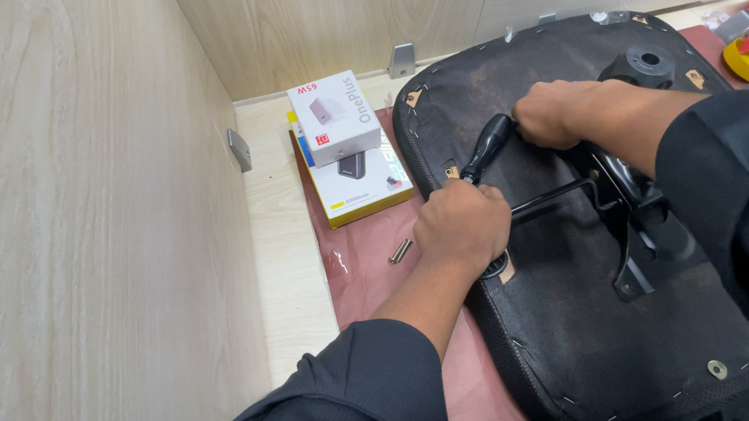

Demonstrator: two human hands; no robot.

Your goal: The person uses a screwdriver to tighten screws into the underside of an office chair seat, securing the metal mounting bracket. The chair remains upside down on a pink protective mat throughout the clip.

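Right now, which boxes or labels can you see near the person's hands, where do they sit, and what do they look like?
Small white box: squarish carton lying atop the stack beside the upturned chair seat, a grey product picture and small red mark on its lid.
Yellow-edged box: flat, white-topped carton beneath it, left of the left hand.
No signs or screens visible.

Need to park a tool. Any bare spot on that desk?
Bare pale wood desk strip between the left wall panel and red mat. Small red mat patch by two loose metal pins. Crowded: stacked boxes, upturned black seat base under both hands.
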